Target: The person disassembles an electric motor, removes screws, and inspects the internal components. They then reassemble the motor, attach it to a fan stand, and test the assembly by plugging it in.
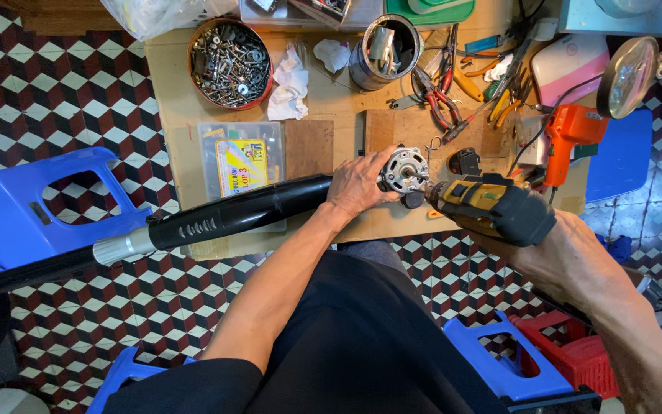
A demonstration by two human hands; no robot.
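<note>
Left hand [359, 184] clamped around motor [404, 170] on black tube [231, 216], right hand [545, 241] gripping drill [492, 205] against it.

A flat, clear plastic compartment box [241, 164] lies on the workbench left of centre, with a rectangular yellow label card [242, 166] edged in blue inside. At the far left edge sits a crumpled clear plastic bag [164, 14].

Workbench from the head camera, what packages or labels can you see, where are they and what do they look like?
Clear plastic box: flat, rectangular, on the cardboard left of the left hand.
Yellow label: rectangular, with red and blue print, on that box.
Clear plastic bag: crumpled, at the top left edge.
No screens visible.
</note>
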